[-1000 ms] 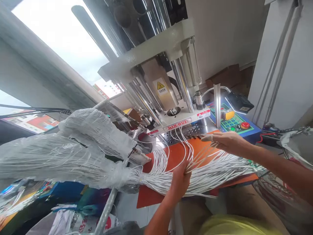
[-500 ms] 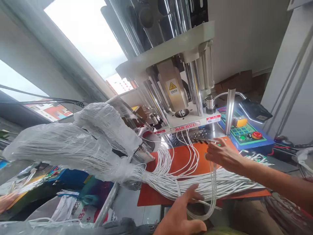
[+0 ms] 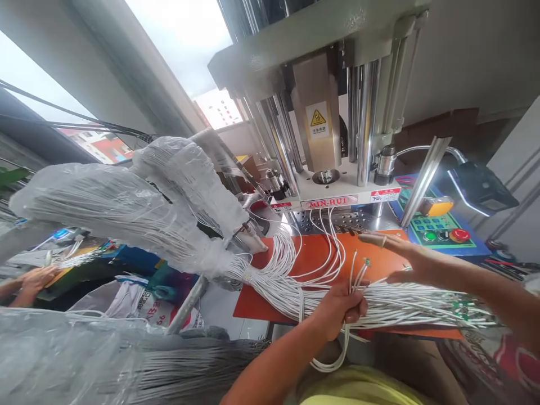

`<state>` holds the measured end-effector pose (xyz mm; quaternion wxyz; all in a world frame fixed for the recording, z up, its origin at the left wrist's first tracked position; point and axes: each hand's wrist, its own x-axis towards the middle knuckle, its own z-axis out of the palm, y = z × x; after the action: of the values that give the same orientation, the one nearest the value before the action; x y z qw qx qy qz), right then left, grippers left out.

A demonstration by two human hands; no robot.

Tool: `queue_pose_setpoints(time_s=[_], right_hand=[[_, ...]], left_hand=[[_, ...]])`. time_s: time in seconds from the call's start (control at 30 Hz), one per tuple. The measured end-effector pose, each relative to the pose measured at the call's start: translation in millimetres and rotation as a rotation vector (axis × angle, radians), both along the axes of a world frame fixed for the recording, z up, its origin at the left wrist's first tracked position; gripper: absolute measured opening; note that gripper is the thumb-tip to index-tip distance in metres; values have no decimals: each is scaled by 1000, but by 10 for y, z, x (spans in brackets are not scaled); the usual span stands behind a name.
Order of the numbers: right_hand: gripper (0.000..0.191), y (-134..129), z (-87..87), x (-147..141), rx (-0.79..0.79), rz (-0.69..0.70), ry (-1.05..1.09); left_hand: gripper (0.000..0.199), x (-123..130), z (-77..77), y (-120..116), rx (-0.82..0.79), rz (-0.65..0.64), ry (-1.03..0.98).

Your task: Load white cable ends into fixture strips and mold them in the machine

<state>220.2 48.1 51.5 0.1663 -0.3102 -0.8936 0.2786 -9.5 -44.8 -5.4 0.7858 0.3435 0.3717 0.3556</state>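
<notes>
My left hand (image 3: 343,309) is closed around a few white cables (image 3: 331,365), which loop below it over my lap. Their short ends stick up above the fist, and one carries a small green circuit board (image 3: 367,262). My right hand (image 3: 399,256) reaches over the orange board (image 3: 307,259) with its fingers stretched out and apart. Its fingertips are close to a dark metal strip (image 3: 353,229) at the machine's base; whether they touch it I cannot tell. Under both hands lies a thick bundle of white cables (image 3: 400,304), with green boards at its right end.
The press machine (image 3: 323,124) stands ahead, with a few cables running under its front plate. A blue control box (image 3: 447,236) with a red button and a lamp (image 3: 481,185) are at right. Plastic-wrapped cable bundles (image 3: 105,202) fill the left. Another person's hand (image 3: 40,278) is far left.
My left hand has gone from open to closed around the cables. My right hand has let them go and opened. The view has shifted closer to the machine.
</notes>
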Motion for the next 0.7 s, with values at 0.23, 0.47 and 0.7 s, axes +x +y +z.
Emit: queue_pose_setpoints(time_s=[0.23,0.47,0.7], right_hand=[[52,-31,-281,-412,-449,-27,231],[41,-406,-156,-603,-221,47,101],[48,547,-628,-199,231,-439,-266]], left_hand=[[39,50,70,57,27,-63,72],[34,142,36,128,130,54,116],[33,140,-72,261,188,176,227]])
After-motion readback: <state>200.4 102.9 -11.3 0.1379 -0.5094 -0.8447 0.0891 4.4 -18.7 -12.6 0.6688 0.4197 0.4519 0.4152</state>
